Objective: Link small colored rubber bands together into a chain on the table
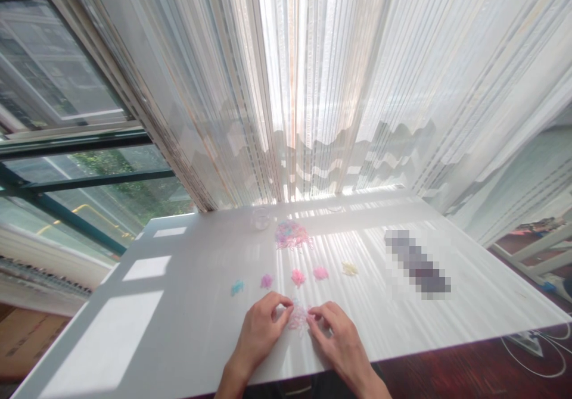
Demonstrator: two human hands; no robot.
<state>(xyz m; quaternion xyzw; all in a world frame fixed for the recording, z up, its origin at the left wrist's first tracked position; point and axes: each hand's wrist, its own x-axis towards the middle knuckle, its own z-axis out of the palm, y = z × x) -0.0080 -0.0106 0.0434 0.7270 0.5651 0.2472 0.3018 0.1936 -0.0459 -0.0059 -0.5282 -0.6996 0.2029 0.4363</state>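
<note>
A small mixed heap of thin pastel loops, which look like rubber bands, lies near the table's front edge between my hands. My left hand is at its left side, thumb and forefinger pinched together at the heap's edge. From the right, my right hand touches the heap with thumb and forefinger drawn close. Whatever is between either pair of fingertips is too small to make out. Beyond my hands, small single-colour piles form a row: blue, purple, coral pink, light pink and pale yellow.
A larger mixed pile of loops lies farther back on the white table. Left of it stands a clear round container. A blurred-out dark object lies on the right. Striped curtains hang behind the table.
</note>
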